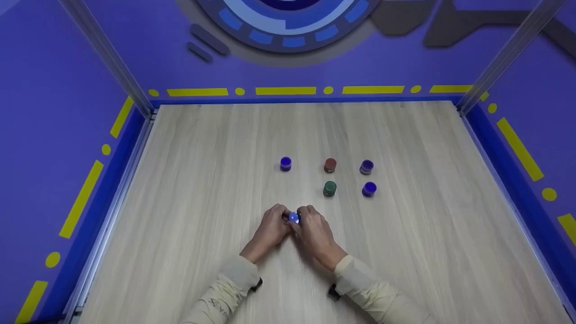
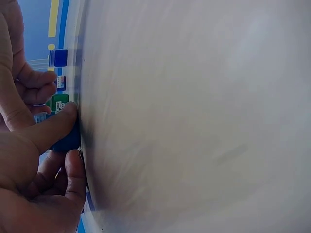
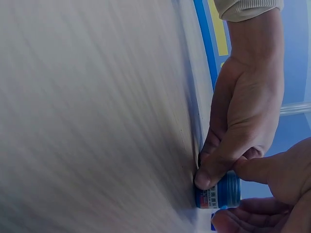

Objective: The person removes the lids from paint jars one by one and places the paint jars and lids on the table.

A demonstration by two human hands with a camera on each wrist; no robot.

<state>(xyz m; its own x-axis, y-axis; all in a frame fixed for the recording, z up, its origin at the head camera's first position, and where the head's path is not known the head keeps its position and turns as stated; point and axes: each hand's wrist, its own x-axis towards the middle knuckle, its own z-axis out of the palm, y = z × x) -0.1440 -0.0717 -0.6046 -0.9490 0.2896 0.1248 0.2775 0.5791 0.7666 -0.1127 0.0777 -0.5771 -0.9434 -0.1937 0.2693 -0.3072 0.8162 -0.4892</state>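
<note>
A small blue paint jar (image 1: pixel 294 218) stands on the table between both hands. My left hand (image 1: pixel 273 227) grips its lower body, with the thumb across its side and the fingers opposite. In the right wrist view the jar (image 3: pixel 212 195) shows a printed label and a ridged band around its upper end. My right hand (image 1: pixel 315 231) curls its thumb and fingers around that upper end. Something dark shows beside the right fingertips in the head view; I cannot tell whether it is a lid. The fingers hide much of the jar.
Beyond the hands stand several similar jars: a blue one (image 1: pixel 285 164), a red-brown one (image 1: pixel 330 165), a dark purple one (image 1: pixel 366 167), a green one (image 1: pixel 330 188) and a violet-blue one (image 1: pixel 369 189). Blue walls (image 1: pixel 288 74) border the wooden table (image 1: pixel 202 148).
</note>
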